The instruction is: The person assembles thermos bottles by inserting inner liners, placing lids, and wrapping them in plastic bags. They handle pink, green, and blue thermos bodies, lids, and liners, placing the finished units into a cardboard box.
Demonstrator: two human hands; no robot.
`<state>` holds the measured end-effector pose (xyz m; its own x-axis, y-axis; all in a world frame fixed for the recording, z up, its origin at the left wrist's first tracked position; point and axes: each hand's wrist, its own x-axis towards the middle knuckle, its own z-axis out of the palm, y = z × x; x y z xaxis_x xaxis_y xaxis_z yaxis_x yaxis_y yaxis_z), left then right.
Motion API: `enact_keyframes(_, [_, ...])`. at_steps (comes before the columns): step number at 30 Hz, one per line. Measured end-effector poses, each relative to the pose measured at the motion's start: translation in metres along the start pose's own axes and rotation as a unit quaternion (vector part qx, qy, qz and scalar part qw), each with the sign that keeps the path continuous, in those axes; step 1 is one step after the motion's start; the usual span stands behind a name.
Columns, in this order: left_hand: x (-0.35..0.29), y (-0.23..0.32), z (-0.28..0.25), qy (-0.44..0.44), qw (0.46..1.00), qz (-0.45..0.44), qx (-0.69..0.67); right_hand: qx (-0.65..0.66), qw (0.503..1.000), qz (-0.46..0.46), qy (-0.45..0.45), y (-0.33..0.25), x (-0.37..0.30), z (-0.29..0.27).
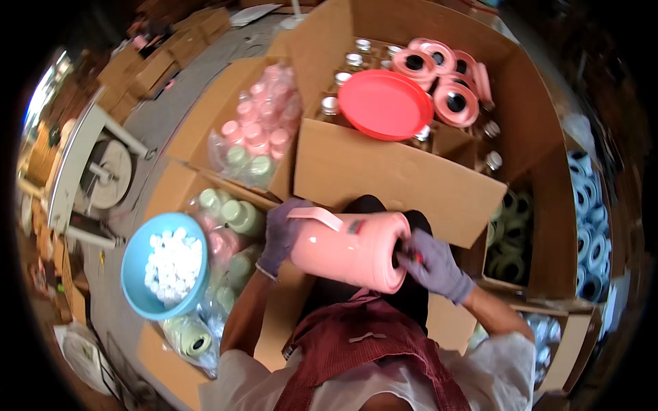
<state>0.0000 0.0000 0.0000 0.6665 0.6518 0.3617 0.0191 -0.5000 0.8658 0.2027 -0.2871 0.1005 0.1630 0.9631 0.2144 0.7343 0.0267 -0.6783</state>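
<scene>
A pink thermos jug (346, 253) with a strap-like handle lies on its side above my lap, its dark open end pointing right. My left hand (279, 236), in a grey-purple glove, is closed around the other end of the jug, by the handle. At the open end is my right hand (439, 268), gloved alike, fingers bent at the dark opening. A small red bit shows between those fingers; the rest of what they hold is hidden.
Ahead stands a large carton (391, 168) holding silver-capped bottles, pink rings and a red basin (386, 105). To the left are a blue basin (130, 274) of small white pieces and bagged pink and green cups (255, 137). Blue rings (585, 198) fill a box at the right.
</scene>
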Motion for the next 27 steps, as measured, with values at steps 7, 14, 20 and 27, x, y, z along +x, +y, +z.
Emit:
enact_keyframes(7, [0.071,0.076,0.01,-0.084,0.96,0.256,0.08,-0.184,0.981,0.05,0.038,0.025,0.053,-0.115])
enact_keyframes(14, [0.01,0.098,0.101,-0.269,0.862,0.428,-0.028,-0.291,0.955,-0.019,0.058,0.152,0.243,-0.087])
enact_keyframes(20, [0.079,0.011,0.0,-0.085,0.947,0.285,0.12,-0.174,0.972,0.015,0.156,0.12,0.201,-0.094])
enact_keyframes(27, [0.274,-0.27,-0.03,0.025,0.903,-0.214,0.371,-0.068,0.958,0.153,0.233,0.092,0.098,-0.041])
